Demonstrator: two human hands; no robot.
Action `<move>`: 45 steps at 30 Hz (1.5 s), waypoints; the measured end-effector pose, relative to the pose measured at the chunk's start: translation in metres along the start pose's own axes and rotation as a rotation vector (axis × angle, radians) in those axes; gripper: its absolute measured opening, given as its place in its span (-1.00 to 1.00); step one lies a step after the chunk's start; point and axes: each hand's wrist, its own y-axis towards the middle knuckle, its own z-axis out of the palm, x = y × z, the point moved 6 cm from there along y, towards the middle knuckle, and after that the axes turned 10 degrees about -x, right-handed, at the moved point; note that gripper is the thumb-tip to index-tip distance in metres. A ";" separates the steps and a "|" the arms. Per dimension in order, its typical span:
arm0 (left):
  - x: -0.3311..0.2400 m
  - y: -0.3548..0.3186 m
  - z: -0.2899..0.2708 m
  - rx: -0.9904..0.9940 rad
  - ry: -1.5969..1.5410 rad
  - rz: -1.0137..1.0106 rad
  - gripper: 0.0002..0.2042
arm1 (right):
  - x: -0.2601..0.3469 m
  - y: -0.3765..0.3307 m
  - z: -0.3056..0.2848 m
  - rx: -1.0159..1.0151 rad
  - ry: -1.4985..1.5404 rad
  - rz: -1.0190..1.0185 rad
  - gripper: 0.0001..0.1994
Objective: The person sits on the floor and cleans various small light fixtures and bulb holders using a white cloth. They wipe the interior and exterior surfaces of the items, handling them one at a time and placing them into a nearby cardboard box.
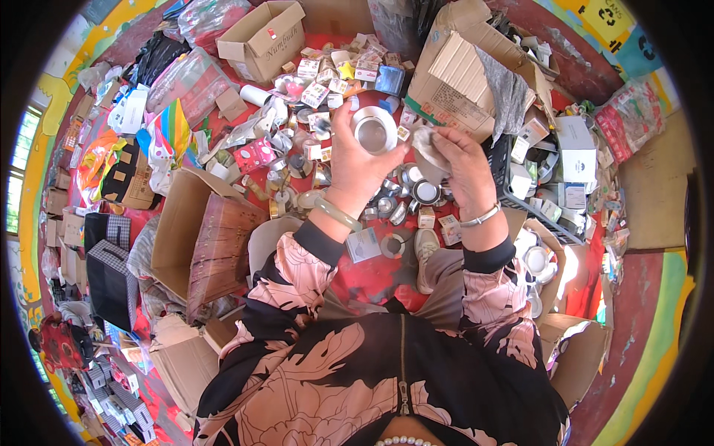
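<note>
My left hand (351,157) is closed on a round white light fitting (374,113), its thumb and fingers around the edge. The fitting has a broad white rim and a greyish middle, and looks like a downlight. Just to its right, my right hand (467,162) pinches a crumpled off-white cloth (428,154), which hangs from the fingers apart from the fitting. Beneath both hands lies a heap of small boxes and round silver and white fittings (425,192) on the red floor.
An open carton (262,41) stands at the far left, and a large tilted one (460,74) at the far right. A dark crate (513,195) of boxed goods is right of my right hand. Another open carton (178,223) sits beside my left forearm. My shoe (425,256) rests below.
</note>
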 end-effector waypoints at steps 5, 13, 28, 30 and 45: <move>-0.032 -0.005 0.003 0.115 0.219 0.218 -0.05 | -0.009 -0.010 0.023 0.060 -0.051 -0.031 -0.66; -0.038 -0.004 0.005 0.241 0.262 0.327 -0.04 | -0.018 -0.009 0.023 0.121 -0.016 0.019 -0.72; 0.015 -0.010 0.018 0.146 -0.886 -0.619 -0.28 | -0.024 0.000 0.018 0.026 0.469 0.176 -0.81; 0.003 -0.008 0.024 0.261 -0.936 -0.474 -0.18 | -0.027 -0.005 0.027 0.073 0.484 0.195 -0.81; 0.009 0.009 -0.002 0.166 -1.132 -0.602 -0.07 | 0.044 -0.015 0.011 0.043 0.358 -0.014 -0.80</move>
